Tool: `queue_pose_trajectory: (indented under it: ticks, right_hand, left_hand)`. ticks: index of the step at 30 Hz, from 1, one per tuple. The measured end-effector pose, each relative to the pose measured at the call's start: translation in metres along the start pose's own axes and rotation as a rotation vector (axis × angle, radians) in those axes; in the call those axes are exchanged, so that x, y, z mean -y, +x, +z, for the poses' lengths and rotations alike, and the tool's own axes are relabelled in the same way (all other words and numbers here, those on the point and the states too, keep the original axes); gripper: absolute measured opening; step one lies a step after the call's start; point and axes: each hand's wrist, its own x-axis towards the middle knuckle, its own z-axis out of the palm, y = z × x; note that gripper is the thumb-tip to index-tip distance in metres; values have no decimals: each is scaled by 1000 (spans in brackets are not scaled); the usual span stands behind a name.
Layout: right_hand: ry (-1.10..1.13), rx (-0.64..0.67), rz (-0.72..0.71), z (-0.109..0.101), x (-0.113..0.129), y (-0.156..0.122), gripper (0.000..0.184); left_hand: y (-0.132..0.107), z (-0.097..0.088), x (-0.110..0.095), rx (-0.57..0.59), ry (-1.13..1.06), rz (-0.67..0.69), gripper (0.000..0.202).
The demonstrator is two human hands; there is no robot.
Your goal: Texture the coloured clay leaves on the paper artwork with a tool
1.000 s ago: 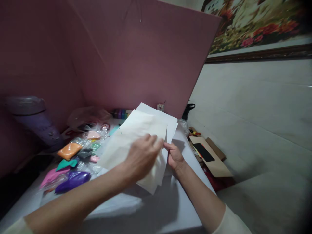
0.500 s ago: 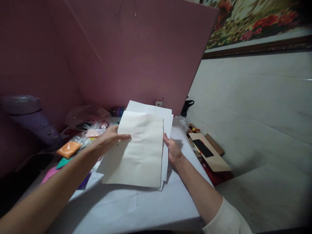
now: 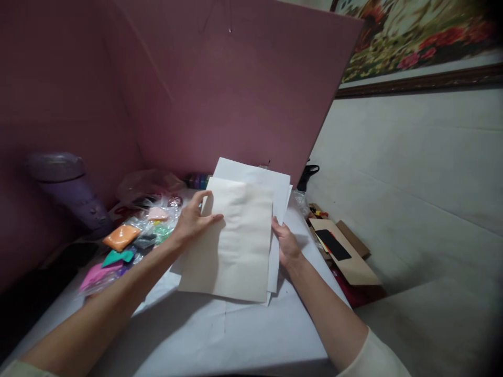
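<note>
A cream sheet of paper (image 3: 239,246) faces me, slightly creased across its middle. Behind it, white sheets of paper (image 3: 255,172) stick out at the top and right. My left hand (image 3: 196,220) is at the cream sheet's left edge, thumb on its face and index finger bent at the edge; its other fingers are mostly hidden. On the right side, my right hand (image 3: 286,242) grips the white sheets, thumb in front and fingers out of sight behind. The papers are held tilted over a white-covered table (image 3: 251,335).
Left of the papers lie small plastic packets, including an orange packet (image 3: 121,237) and a pink packet (image 3: 98,275). A lilac bottle (image 3: 73,191) leans behind them. Past the table's right edge is a cardboard piece (image 3: 356,262) bearing a black strip. A pink panel (image 3: 236,94) rises behind.
The view has shifted, so everything sits farther right. My left hand's index finger has come up and forward over the paper's left edge; my right hand keeps its grip.
</note>
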Motion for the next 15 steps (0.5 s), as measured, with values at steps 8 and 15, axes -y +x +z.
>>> queue_pose_trajectory:
  ticks: [8, 15]
  right_hand:
    - [-39, -133, -12, -8, 3, 4, 19]
    - [-26, -202, 10, -15, 5, 12, 25]
  left_hand:
    - [4, 14, -2, -58, -113, 65, 68]
    - [-17, 33, -18, -187, 127, 341, 60]
